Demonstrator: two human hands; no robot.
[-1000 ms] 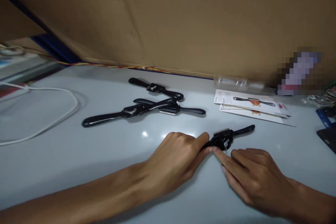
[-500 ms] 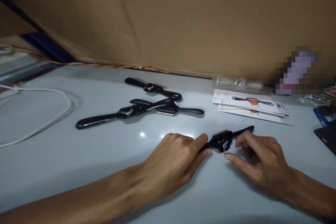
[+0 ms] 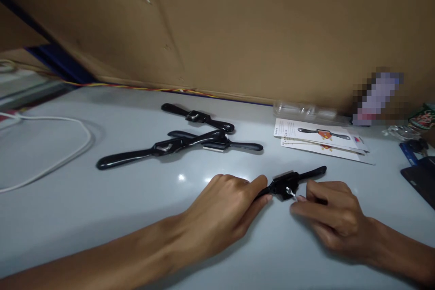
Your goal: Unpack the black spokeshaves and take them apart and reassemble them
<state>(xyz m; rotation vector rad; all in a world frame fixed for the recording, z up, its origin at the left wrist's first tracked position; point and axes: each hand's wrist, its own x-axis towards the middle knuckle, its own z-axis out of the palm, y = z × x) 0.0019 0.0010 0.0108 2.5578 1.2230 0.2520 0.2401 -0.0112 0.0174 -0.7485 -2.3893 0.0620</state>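
Note:
A black spokeshave (image 3: 284, 185) lies at a slant over the grey table, its far handle pointing to the upper right. My left hand (image 3: 231, 206) is wrapped around its near handle and hides most of that end. On the tool's middle body sits a small silver screw (image 3: 290, 191). The curled fingers of my right hand (image 3: 335, 217) are closed at the outer end of this screw, with the tips partly hidden. Beyond my left hand, one spokeshave (image 3: 125, 159) lies across another spokeshave (image 3: 246, 146). Behind them rests a further spokeshave (image 3: 180, 111).
Printed cards (image 3: 321, 136) are stacked at the right, before a clear plastic package (image 3: 302, 111). A white cable (image 3: 76, 158) loops over the left side. Dark flat objects (image 3: 421, 174) lie at the right edge. A cardboard wall (image 3: 238, 31) stands behind the table (image 3: 136, 217).
My right hand's fingers have gone from spread apart to curled together at the screw, and the screw's visible angle has changed. My left hand keeps its hold on the spokeshave.

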